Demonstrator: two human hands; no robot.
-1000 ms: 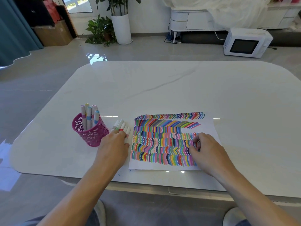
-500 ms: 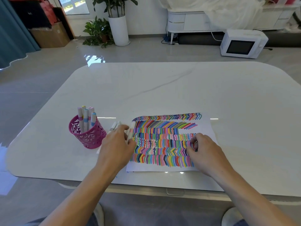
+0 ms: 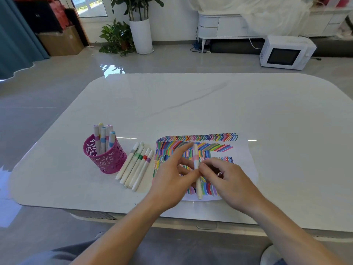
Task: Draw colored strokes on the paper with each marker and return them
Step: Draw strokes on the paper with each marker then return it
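Note:
A white sheet of paper (image 3: pixel 246 159) covered in rows of colored strokes lies on the table (image 3: pixel 191 104) in front of me. Over it both hands hold one white marker with a pink band (image 3: pixel 196 159), its length pointing away from me. My left hand (image 3: pixel 172 180) pinches it from the left, index finger stretched along the barrel. My right hand (image 3: pixel 227 178) pinches it from the right. Several capped white markers (image 3: pixel 136 165) lie side by side left of the paper. A pink cut-out pen cup (image 3: pixel 104 155) further left holds several more markers.
The table's front edge (image 3: pixel 191 217) runs just under my wrists. On the floor beyond stand a white microwave (image 3: pixel 284 52), a potted plant in a tall white pot (image 3: pixel 141 33), a low white cabinet (image 3: pixel 221 25) and a cardboard box (image 3: pixel 61 41).
My left hand left the row of markers with one marker and moved right over the paper. My right hand rose from the paper's right side to meet it and grip the marker.

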